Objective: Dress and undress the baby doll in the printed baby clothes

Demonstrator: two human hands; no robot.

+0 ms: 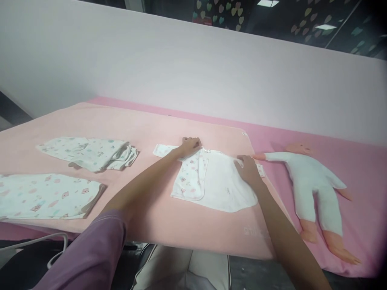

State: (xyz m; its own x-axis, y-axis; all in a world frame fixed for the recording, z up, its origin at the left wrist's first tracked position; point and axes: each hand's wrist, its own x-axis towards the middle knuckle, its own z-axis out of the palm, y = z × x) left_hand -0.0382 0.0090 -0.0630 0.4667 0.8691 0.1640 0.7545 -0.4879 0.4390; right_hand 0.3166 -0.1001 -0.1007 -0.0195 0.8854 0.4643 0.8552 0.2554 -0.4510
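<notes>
Fingers (197, 141) at small white shirt (228, 179), pastel-printed flap (189, 178), spread flat

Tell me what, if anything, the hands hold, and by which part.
No clear hold shows: the left hand touches the shirt near its neck label, the right hand near a sleeve. Whether either pinches cloth cannot be told.
</notes>
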